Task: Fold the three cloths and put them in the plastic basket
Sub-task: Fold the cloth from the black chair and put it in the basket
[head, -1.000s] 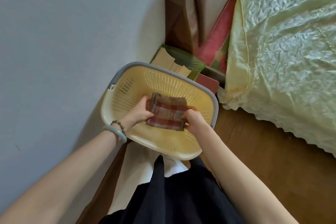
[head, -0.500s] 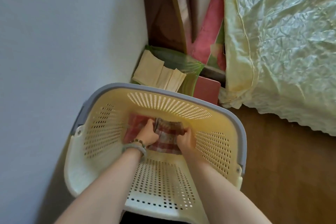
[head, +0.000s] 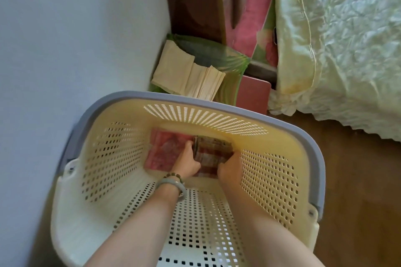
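Note:
A cream plastic basket with a grey rim and perforated walls fills the lower middle of the view. Both my arms reach deep into it. My left hand and my right hand grip the two sides of a folded brown-and-red plaid cloth at the basket's bottom. A folded pink-red cloth lies flat on the bottom just left of the plaid one, partly under my left hand. A third cloth does not show.
A pale wall runs along the left of the basket. A bed with a cream cover stands at the right. Beyond the basket lie folded tan papers on a green bag, a red box and dark wooden furniture.
My hands have carried the plaid cloth from above the rim down to the basket's bottom, beside the pink cloth. The camera has leaned in closer over the basket.

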`<action>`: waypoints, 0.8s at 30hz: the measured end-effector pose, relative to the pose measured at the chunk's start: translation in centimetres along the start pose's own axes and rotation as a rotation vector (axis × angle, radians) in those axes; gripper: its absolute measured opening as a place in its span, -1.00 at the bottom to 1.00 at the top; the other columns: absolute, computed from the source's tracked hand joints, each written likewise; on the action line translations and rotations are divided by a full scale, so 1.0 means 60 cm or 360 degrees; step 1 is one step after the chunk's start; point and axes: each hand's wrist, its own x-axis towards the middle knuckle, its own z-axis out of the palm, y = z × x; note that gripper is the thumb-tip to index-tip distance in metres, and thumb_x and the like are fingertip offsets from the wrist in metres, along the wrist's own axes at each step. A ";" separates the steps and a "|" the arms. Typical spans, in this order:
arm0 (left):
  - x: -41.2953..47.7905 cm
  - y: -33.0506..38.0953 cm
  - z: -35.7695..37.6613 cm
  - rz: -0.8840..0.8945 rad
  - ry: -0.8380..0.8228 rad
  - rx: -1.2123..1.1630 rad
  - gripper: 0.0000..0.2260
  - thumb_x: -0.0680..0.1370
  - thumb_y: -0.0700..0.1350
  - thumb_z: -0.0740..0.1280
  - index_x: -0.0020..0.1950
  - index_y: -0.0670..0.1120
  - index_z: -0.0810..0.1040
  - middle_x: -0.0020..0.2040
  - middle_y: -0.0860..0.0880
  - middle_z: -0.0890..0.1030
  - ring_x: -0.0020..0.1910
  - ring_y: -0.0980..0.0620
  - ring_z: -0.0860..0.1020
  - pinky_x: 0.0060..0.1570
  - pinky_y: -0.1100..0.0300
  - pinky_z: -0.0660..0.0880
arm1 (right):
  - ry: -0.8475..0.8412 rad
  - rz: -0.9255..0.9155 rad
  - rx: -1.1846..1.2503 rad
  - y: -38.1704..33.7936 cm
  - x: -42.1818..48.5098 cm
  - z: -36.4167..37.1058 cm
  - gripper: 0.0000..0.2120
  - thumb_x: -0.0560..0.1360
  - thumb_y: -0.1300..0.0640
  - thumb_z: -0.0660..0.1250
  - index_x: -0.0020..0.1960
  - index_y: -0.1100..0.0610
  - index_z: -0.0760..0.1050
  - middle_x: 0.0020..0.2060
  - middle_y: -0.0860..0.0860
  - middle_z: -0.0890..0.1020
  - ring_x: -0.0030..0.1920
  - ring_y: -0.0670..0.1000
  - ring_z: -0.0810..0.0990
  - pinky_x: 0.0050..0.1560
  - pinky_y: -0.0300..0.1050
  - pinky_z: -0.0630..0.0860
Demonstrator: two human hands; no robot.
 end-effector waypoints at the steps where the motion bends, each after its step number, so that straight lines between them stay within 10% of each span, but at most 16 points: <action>1: -0.001 0.002 0.000 -0.0007 -0.0019 -0.0015 -0.44 0.44 -0.32 0.19 0.39 -0.02 0.13 -0.02 -0.11 0.52 -0.06 -0.13 0.55 -0.02 -0.08 0.55 | 0.0007 0.0011 -0.0005 -0.001 -0.002 0.000 -0.60 0.45 0.37 0.23 0.28 0.25 0.28 0.16 0.21 0.52 0.16 0.23 0.52 0.14 0.14 0.47; 10: -0.017 0.012 0.007 -0.0002 0.0455 -0.0138 -0.56 0.44 -0.31 0.22 0.31 -0.11 0.32 0.25 -0.14 0.44 0.13 -0.14 0.48 0.12 -0.02 0.47 | -0.0007 -0.0187 -0.0126 -0.001 -0.023 0.002 -0.39 0.41 0.40 0.22 0.42 0.26 0.13 0.33 0.24 0.31 0.28 0.23 0.38 0.28 0.12 0.40; 19: -0.006 0.009 0.019 0.0041 0.0025 -0.0148 -0.39 0.48 -0.28 0.21 0.50 -0.04 0.12 0.36 -0.12 0.34 0.23 -0.16 0.43 0.21 -0.14 0.45 | -0.0229 -0.0159 -0.0035 -0.002 0.002 0.019 -0.30 0.38 0.38 0.22 0.48 0.21 0.09 0.45 0.18 0.10 0.35 0.23 0.31 0.33 0.12 0.38; 24: -0.041 0.016 -0.009 0.0056 -0.0109 -0.0078 -0.33 0.45 -0.26 0.27 0.51 -0.03 0.08 0.32 -0.15 0.42 0.21 -0.15 0.47 0.18 -0.11 0.46 | -0.0252 -0.0187 0.0040 -0.025 -0.022 -0.021 -0.45 0.36 0.39 0.20 0.36 0.23 0.30 0.26 0.25 0.45 0.19 0.24 0.50 0.21 0.11 0.47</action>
